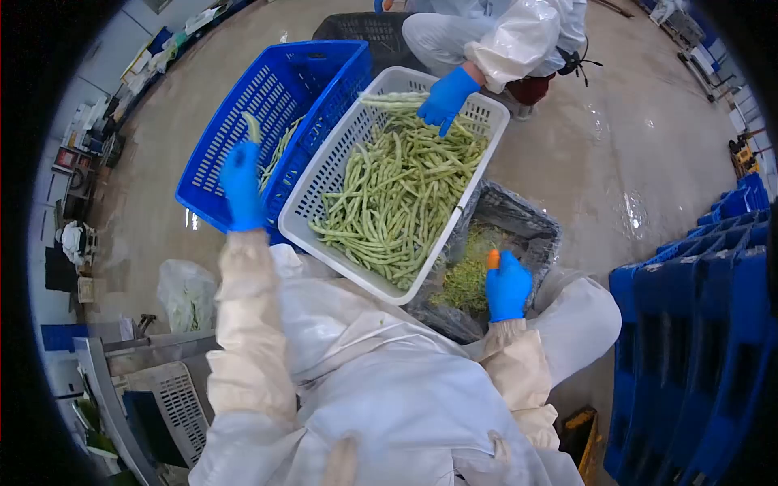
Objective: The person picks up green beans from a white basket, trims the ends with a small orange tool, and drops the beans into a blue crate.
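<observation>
My left hand [241,186], in a blue glove, is raised over the blue crate [271,85] with its fingers closed. A pale green bean [252,126] sticks up from its fingertips. My right hand [508,290], gloved too, is curled above the black-lined tub [535,231], which holds small green trimmings [466,283]. A short orange piece [493,259] shows at its thumb side; whether it is worn or held I cannot make out. Between my hands, a white perforated basket [312,198] full of green beans [397,194] stands tilted near my lap.
Across from me, a co-worker's blue-gloved hand [447,99] reaches into the basket's far end. A dark crate [365,32] stands behind. Blue pallets [689,340] rise at my right. On the left are a plastic bag [186,296] and a metal frame [105,381].
</observation>
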`<state>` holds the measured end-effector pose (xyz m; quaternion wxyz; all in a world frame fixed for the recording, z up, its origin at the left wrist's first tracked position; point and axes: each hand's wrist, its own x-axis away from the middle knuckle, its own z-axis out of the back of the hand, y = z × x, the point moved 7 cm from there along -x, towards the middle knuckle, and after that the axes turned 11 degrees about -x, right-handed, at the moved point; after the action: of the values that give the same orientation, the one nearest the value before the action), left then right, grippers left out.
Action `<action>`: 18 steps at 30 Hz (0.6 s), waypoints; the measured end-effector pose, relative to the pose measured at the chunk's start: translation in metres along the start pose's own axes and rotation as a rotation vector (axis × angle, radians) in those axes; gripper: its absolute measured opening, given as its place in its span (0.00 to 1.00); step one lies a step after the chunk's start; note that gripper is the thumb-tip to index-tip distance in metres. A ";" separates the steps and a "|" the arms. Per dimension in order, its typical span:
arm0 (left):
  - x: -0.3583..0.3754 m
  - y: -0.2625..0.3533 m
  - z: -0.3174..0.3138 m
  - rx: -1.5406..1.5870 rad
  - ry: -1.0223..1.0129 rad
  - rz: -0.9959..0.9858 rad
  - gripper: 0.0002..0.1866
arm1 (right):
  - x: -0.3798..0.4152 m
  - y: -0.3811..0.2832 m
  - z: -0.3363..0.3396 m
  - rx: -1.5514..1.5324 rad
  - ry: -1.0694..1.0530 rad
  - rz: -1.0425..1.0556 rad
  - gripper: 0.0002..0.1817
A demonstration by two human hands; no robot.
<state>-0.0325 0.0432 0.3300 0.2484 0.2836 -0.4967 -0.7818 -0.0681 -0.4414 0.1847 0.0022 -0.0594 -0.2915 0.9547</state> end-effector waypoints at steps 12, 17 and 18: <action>0.086 -0.257 -0.175 -1.401 -1.310 -0.526 0.11 | -0.007 -0.007 -0.033 0.211 -0.210 0.045 0.13; 0.092 -0.366 -0.170 -1.458 -1.296 -0.268 0.14 | -0.005 -0.005 -0.058 0.041 -0.279 0.133 0.17; 0.098 -0.385 -0.173 -1.418 -1.311 -0.296 0.14 | -0.005 -0.005 -0.063 -0.021 -0.321 0.120 0.17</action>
<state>-0.0248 0.0150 -0.1021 -0.0647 -0.3633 0.0899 -0.9251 -0.0558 -0.4029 0.1362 -0.1023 0.0766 -0.2937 0.9473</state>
